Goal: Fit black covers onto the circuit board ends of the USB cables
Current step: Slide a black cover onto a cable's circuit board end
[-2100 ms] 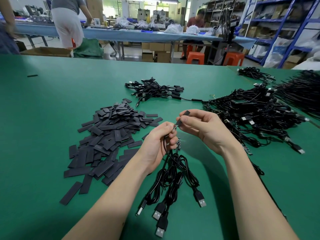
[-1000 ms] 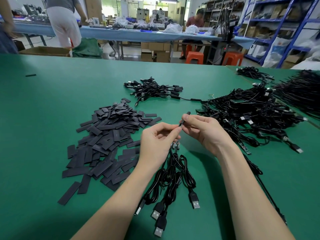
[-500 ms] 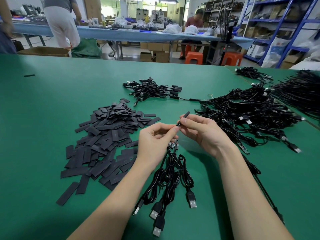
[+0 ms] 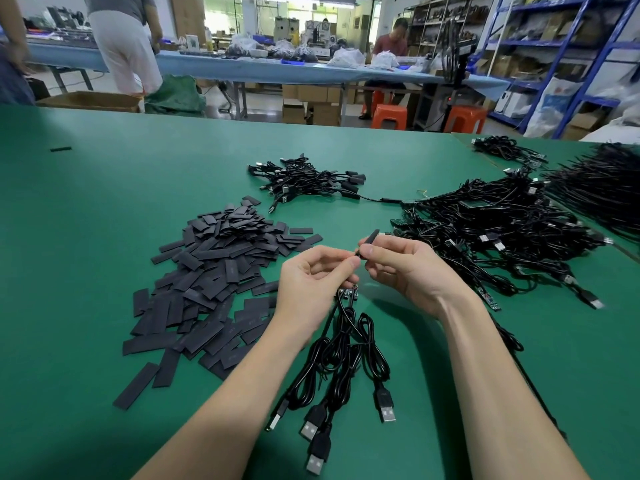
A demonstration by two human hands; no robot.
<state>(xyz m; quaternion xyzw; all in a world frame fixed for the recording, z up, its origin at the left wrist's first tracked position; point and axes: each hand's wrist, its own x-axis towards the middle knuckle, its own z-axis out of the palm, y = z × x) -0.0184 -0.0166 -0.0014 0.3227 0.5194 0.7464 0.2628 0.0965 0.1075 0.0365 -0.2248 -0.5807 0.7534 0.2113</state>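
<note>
My left hand (image 4: 311, 289) grips a bundle of black USB cables (image 4: 343, 362) near their small circuit board ends (image 4: 348, 292), and its fingertips pinch one cable end. My right hand (image 4: 401, 271) pinches a black cover (image 4: 370, 239) that sticks up and away from my fingers, touching the left fingertips. The cables' USB plugs (image 4: 386, 407) hang down onto the green table (image 4: 86, 237). A heap of flat black covers (image 4: 211, 271) lies left of my hands.
A large tangle of black cables (image 4: 502, 237) lies to the right, a smaller pile (image 4: 304, 181) lies further back, and more bundles (image 4: 595, 188) sit at the far right. A loose circuit board (image 4: 488, 299) lies beside my right wrist. People work at tables behind.
My hands have come closer together and lifted slightly away from me. The cover in my right hand has slid along the cable end held by my left fingertips.
</note>
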